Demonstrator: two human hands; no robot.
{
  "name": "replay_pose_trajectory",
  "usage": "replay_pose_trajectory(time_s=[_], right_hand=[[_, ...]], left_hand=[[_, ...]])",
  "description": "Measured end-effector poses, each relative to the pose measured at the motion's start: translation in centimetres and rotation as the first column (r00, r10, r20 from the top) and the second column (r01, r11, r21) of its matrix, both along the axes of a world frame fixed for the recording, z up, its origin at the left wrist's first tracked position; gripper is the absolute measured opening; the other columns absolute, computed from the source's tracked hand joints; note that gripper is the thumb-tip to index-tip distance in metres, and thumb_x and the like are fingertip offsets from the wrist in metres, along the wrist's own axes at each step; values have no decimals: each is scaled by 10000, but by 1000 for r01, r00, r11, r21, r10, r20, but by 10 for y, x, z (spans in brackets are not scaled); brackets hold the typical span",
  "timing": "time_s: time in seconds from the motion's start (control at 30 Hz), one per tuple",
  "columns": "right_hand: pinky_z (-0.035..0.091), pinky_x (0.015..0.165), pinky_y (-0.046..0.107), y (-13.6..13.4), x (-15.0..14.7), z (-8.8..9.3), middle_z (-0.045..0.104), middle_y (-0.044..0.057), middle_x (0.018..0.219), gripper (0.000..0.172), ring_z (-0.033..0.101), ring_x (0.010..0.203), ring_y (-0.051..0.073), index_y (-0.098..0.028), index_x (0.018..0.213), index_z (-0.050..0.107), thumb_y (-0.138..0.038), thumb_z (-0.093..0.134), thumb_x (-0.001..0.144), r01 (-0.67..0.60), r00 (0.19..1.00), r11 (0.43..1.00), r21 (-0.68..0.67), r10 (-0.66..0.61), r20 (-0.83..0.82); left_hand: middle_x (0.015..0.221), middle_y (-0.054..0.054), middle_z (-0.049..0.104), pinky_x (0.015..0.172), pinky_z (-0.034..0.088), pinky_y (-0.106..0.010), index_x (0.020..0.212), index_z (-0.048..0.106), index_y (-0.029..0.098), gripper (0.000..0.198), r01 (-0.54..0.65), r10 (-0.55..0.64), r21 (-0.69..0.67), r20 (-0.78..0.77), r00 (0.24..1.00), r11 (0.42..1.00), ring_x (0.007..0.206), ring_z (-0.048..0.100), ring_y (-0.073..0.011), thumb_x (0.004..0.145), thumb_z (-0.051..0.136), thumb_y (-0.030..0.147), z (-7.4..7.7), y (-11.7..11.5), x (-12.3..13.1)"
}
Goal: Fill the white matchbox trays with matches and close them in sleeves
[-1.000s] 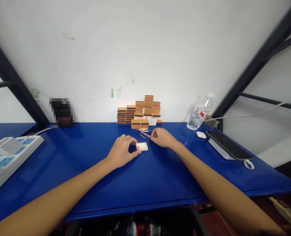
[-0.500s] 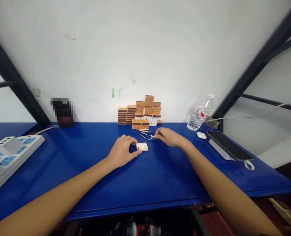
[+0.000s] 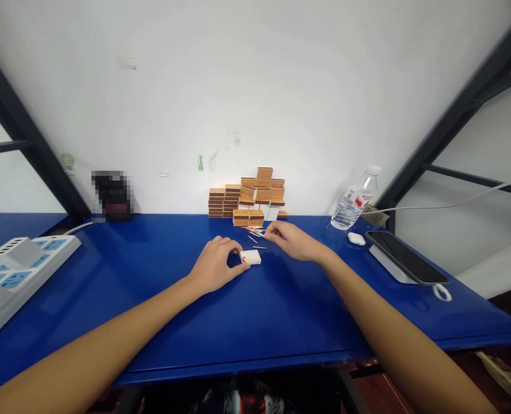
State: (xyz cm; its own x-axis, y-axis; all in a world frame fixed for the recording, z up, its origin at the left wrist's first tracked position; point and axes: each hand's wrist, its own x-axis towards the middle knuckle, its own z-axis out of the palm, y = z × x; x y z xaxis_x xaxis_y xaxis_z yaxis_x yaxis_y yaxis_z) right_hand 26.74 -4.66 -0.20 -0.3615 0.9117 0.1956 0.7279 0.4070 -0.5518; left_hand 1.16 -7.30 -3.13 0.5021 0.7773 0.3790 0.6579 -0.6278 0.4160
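Observation:
My left hand rests on the blue table, its thumb and fingers gripping the left end of a small white matchbox tray. Matchsticks with red heads lie inside that tray. Just beyond it, several loose matchsticks are scattered on the tabletop, and a single one lies apart, nearer the tray. My right hand is at the right edge of this scatter, thumb and forefinger pinched together on what looks like a matchstick. The fingertips partly cover it.
Against the wall stand stacked matchboxes. Rightward are a water bottle, a white earphone case and a phone. A power strip lies at the left, with a blurred dark object behind it.
My right hand has moved slightly left, towards the scattered matchsticks. One matchstick near the tray now lies at a different angle. My left hand still holds the tray in place.

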Motion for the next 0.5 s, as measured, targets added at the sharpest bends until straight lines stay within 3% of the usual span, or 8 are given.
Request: replay_pose_trajectory(time_s=[0.23,0.37,0.5], right_hand=[[408,719,276,-13,-17,2,656,50,913,174,557,794,171,-176,924,617,-292,521,1011,-170,985,985,-17,170,37],[404,732,284,-17,-26,-2,657,59,904,136,563,821,182,-176,912,634,-238,552,1002,-208,968,978,-29,210,139],[403,737,275,-14,-24,-2,657,55,894,126,570,827,178,-175,914,663,-195,562,988,-228,965,974,11,224,139]], left_hand=[[979,-39,716,852,487,-394,1009,699,220,255,17,-17,4,32,999,1000,941,601,-245,856,779,407,-3,2,-2],[974,-37,716,845,488,-395,1001,695,224,240,16,-16,5,37,999,1000,934,601,-246,859,773,401,-3,1,-2],[966,-31,716,843,483,-389,995,698,222,234,18,-18,5,35,999,1000,925,596,-242,854,783,390,-2,1,-1]])
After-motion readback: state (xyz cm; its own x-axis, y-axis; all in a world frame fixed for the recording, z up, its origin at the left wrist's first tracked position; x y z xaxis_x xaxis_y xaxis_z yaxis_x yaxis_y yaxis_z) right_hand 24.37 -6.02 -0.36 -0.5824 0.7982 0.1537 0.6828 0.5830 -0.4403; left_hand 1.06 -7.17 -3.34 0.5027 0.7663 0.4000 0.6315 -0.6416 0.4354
